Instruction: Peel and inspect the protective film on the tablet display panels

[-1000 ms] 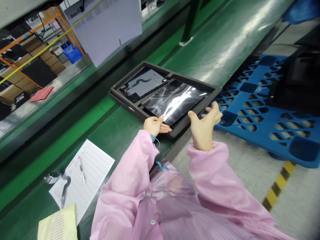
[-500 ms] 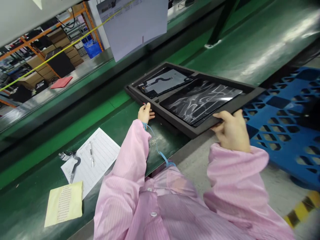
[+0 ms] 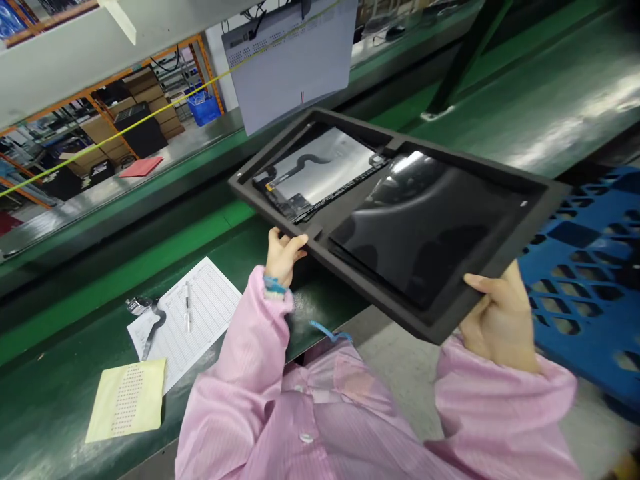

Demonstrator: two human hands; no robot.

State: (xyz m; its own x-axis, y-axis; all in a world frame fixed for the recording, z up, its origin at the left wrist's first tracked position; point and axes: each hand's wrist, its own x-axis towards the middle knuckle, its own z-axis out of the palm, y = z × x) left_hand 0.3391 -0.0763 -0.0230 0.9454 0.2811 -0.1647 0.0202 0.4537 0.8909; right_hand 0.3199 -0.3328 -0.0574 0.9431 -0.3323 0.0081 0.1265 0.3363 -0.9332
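A black foam tray (image 3: 425, 319) is lifted off the green bench (image 3: 100, 313) and tilted toward me. Its left pocket holds a grey panel with a black flex cable (image 3: 320, 170). Its right pocket holds a dark glossy screen (image 3: 425, 233). My left hand (image 3: 283, 257) grips the tray's near left edge, thumb on top. My right hand (image 3: 500, 317) grips the near right corner from below, thumb on the rim. Both arms wear pink sleeves, and a blue wrist strap sits on the left wrist.
A printed sheet with a pen (image 3: 187, 313) and a yellow perforated sheet (image 3: 127, 400) lie on the bench at left. A blue plastic pallet (image 3: 590, 287) stands on the floor at right. A white sheet (image 3: 295, 60) hangs above the bench. Shelves with boxes are beyond.
The tray lay on the bench with my hands reaching for its edges. Both hands gripped it and raised it off the bench, tilting it toward me.
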